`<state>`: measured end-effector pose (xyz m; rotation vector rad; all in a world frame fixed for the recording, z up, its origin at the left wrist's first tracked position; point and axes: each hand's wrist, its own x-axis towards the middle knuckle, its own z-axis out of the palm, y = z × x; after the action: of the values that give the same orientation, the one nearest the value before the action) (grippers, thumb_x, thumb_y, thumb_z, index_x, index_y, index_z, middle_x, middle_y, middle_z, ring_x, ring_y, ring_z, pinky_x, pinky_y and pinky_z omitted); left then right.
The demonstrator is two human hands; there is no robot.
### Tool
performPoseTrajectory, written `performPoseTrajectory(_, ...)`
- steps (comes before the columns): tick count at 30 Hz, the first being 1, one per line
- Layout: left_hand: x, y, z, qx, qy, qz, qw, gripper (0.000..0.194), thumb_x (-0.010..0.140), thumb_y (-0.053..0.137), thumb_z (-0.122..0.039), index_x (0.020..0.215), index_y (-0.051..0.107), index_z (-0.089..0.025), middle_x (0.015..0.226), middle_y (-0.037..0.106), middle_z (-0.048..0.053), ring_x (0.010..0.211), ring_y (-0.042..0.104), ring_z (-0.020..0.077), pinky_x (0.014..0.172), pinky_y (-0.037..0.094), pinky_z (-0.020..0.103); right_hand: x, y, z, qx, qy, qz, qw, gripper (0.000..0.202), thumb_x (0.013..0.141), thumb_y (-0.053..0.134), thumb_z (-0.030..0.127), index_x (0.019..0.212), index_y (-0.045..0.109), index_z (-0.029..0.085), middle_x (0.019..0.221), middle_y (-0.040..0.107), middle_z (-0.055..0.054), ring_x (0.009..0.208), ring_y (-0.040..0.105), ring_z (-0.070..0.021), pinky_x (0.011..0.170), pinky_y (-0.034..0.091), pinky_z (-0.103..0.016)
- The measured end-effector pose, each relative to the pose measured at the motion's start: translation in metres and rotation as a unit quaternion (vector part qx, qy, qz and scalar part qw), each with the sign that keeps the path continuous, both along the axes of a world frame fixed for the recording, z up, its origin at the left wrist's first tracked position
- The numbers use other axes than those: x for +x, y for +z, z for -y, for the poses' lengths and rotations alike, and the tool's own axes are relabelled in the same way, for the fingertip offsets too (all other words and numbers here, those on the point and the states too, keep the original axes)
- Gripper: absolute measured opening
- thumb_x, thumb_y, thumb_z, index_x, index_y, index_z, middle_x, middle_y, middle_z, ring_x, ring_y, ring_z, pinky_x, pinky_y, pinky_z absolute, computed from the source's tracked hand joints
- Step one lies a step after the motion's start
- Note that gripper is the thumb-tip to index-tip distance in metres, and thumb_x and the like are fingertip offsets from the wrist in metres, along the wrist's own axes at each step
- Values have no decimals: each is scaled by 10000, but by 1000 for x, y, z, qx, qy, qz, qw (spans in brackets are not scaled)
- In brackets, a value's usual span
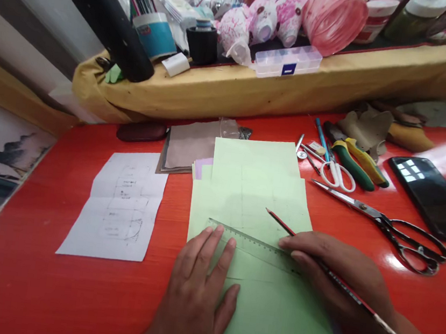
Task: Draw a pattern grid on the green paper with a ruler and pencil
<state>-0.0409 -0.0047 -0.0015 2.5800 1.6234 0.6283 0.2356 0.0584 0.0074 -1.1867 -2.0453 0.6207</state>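
Note:
Pale green paper (269, 319) lies on the red table, with faint pencil lines drawn on its upper part. Across it rests a clear ruler (256, 245), slanting down to the right. My left hand (200, 289) lies flat with fingers spread, its fingertips on the left end of the ruler. In my right hand (335, 273) is a red and black pencil (348, 291), gripped between thumb and fingers near the ruler's right end. The pencil's tip points up and left over the paper. Left of the green paper, a folded white sheet (116, 205) carries a pencil sketch with measurements.
Right of the paper lie large scissors (379, 218), white-handled scissors (336, 173), pliers (360, 159) and a black phone (434, 195). Brown sheets (191, 144) and a dark case (141, 131) lie behind. A cloth-covered ledge (224, 94) holds jars and a clear plastic box (288, 61).

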Motion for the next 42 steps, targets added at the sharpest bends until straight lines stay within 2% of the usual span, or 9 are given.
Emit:
performPoseTrajectory(3,0,1,-1,-8,-4,5,1000,480,1117,547,-305,1564,584,-135,1611,599,144,1527,495,316,1278,321,454,2,7,-2,-41,-37,-16,998,185,1086,631,281,1168,793,320,1061,871,-14,907,841,-200,830,662,-291)
performPoseTrajectory(7,0,4,-1,-16,-5,-10,1000,480,1112,552,-296,1569,589,-152,1625,597,129,1524,502,308,1278,320,452,0,13,-3,-75,-73,-24,994,189,1083,628,325,1087,816,302,1026,877,-31,862,841,-221,835,678,-324)
performPoseTrajectory(11,-1,5,0,-35,-9,-22,999,504,1117,556,-304,1600,570,-163,1650,572,131,1523,497,313,1266,323,458,0,12,-5,-82,-74,-28,994,179,1068,646,336,1074,823,313,1011,883,-23,839,847,-226,812,688,-332)
performPoseTrajectory(15,1,2,0,-35,3,4,999,498,1128,548,-323,1602,577,-175,1649,573,124,1517,496,310,1281,287,452,3,7,-6,-67,-73,-28,995,197,1077,634,348,1099,829,326,981,888,-11,799,850,-220,752,693,-314)
performPoseTrajectory(26,3,1,2,-43,6,-1,999,515,1138,544,-340,1623,556,-169,1675,537,133,1523,474,317,1296,256,457,7,0,-5,-76,-86,-42,992,198,1095,635,397,1134,824,350,982,885,3,821,850,-228,778,703,-323)
performPoseTrajectory(36,3,1,1,-47,6,-11,999,531,1116,563,-315,1625,544,-162,1667,549,135,1515,491,325,1285,289,474,7,1,-5,-84,-83,-43,992,193,1093,638,398,1130,825,372,967,884,14,793,854,-224,748,709,-316)
performPoseTrajectory(42,3,1,1,-46,3,-8,999,528,1119,545,-305,1622,546,-143,1676,537,139,1528,474,319,1300,262,459,8,0,-6,-93,-86,-41,991,196,1096,635,409,1137,823,375,978,884,15,803,849,-222,746,708,-315)
